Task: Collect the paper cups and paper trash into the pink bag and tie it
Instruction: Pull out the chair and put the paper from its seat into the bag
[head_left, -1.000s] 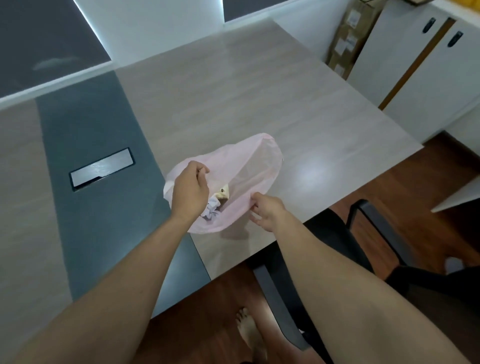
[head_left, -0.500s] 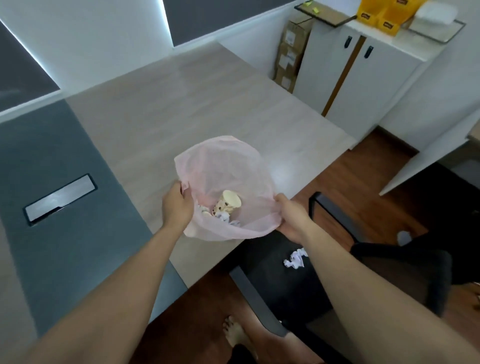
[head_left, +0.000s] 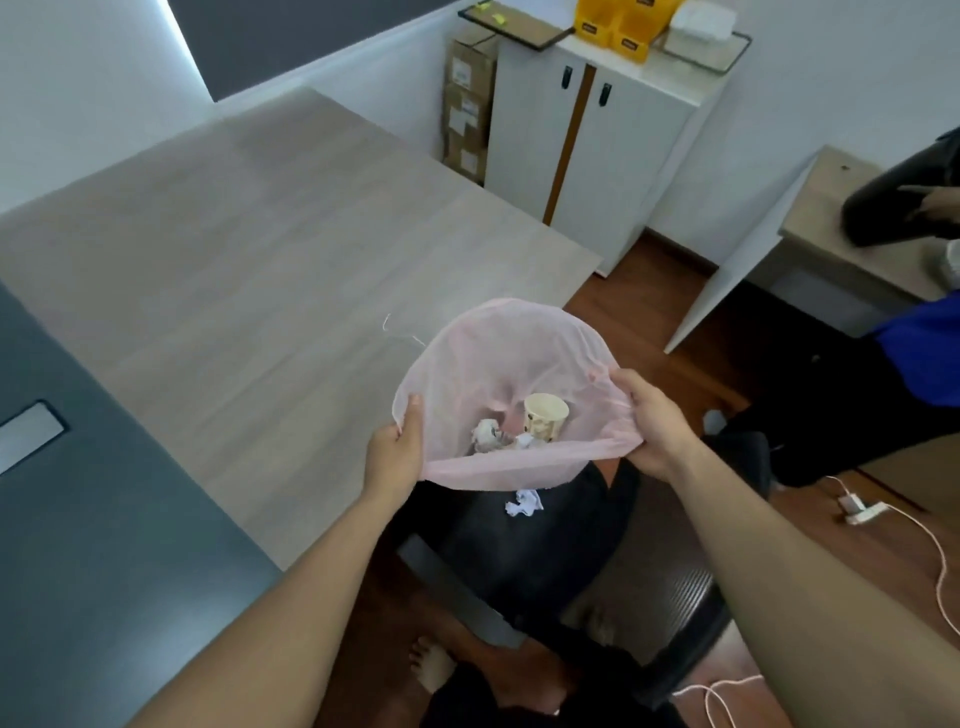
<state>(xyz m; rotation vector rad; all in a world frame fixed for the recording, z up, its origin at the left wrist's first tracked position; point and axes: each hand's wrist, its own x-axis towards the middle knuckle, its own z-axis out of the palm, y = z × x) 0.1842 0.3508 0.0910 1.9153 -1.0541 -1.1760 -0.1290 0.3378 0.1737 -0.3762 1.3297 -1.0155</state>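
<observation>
I hold the thin pink bag (head_left: 498, 343) wide open in the air beside the table's corner, over a black chair. My left hand (head_left: 396, 451) grips the bag's rim on the left, and my right hand (head_left: 650, 415) grips the rim on the right. Inside the bag a cream paper cup (head_left: 545, 415) lies on its side next to crumpled white paper (head_left: 488, 435). One more crumpled white paper (head_left: 524, 503) lies on the chair seat just below the bag.
The wooden table (head_left: 260, 270) with a dark grey strip (head_left: 93, 519) spreads to the left. The black chair (head_left: 545, 545) stands beneath the bag. A white cabinet (head_left: 597, 156), cardboard boxes (head_left: 467, 104), a second desk (head_left: 831, 228) with another person (head_left: 914, 332), and a charger cable (head_left: 883, 514) lie to the right.
My view has swung right and the bag has moved off the table toward the chair. Both hands keep their hold on the rim, and its mouth is spread wider.
</observation>
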